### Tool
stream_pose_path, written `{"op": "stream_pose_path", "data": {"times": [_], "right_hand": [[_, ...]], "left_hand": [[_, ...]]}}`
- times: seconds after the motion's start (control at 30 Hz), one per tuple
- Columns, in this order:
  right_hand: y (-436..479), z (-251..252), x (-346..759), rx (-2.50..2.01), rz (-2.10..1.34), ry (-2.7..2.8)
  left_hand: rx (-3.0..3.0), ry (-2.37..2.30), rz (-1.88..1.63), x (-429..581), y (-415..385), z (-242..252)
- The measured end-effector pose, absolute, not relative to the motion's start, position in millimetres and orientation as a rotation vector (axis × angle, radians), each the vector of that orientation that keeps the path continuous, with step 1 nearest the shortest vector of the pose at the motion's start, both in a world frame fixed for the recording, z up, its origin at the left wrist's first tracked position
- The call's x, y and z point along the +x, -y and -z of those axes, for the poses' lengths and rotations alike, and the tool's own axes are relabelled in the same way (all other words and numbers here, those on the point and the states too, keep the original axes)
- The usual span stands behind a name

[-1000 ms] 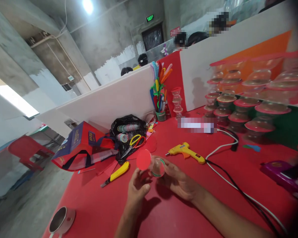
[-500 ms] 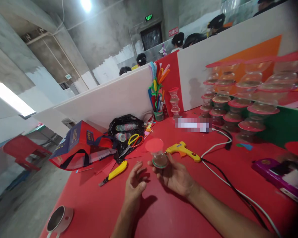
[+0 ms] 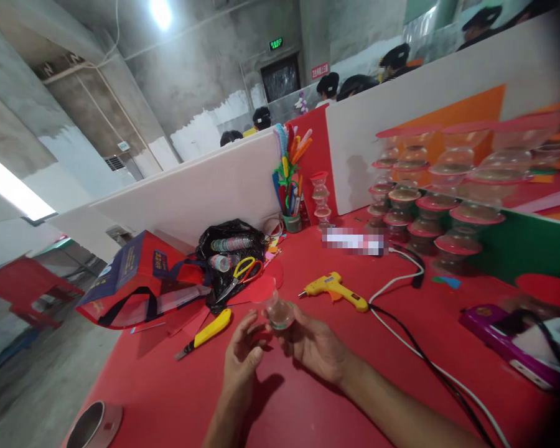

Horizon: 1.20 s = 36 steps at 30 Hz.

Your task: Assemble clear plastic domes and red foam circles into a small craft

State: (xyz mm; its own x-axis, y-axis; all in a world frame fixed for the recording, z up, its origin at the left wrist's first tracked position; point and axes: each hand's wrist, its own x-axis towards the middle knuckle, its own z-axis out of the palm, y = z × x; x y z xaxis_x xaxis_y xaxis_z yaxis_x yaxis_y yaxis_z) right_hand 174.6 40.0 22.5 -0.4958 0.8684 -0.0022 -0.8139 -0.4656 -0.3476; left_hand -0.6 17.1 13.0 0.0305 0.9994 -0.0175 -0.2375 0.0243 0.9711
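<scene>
My right hand [image 3: 315, 345] holds a small clear plastic cup [image 3: 279, 309] with a red paper disc [image 3: 262, 290] stuck on its far end, its fingers wrapped round the cup's green-rimmed mouth. My left hand [image 3: 240, 358] hovers just left of the cup, fingers loosely curled and apart, holding nothing. Both hands are above the red table [image 3: 168, 392]. A yellow hot glue gun [image 3: 335, 289] lies just beyond my right hand.
A yellow utility knife [image 3: 205, 333], scissors [image 3: 240, 274] on a black bag [image 3: 231, 249], and a red and blue bag [image 3: 135, 280] lie to the left. Stacked cup pieces [image 3: 429, 205] stand at the right. Cables [image 3: 424, 361] cross the table. A metal cup [image 3: 91, 426] sits near left.
My right hand has turned the cup, so the red disc went from facing me to tilting away. My left hand let go of it and now hovers beside it.
</scene>
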Motion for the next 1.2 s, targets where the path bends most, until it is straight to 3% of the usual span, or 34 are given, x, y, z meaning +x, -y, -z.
{"op": "stream_pose_path", "data": {"times": [0.6, 0.87, 1.07, 1.2], "right_hand": [[-31, -13, 160, -0.474, -2.097, 0.759], [-38, -5, 159, -0.954, -1.396, 1.042], [-30, -8, 159, -1.199, -1.372, 1.361], [-27, -14, 160, -1.116, -1.100, 1.499]], "left_hand": [[0.861, -1.036, -1.366, 8, -16, -12], [0.750, -1.173, -1.495, 8, -23, -12], [0.763, -1.154, -1.515, 8, -27, -10], [0.791, -1.179, -1.463, 11, -23, -12]]}}
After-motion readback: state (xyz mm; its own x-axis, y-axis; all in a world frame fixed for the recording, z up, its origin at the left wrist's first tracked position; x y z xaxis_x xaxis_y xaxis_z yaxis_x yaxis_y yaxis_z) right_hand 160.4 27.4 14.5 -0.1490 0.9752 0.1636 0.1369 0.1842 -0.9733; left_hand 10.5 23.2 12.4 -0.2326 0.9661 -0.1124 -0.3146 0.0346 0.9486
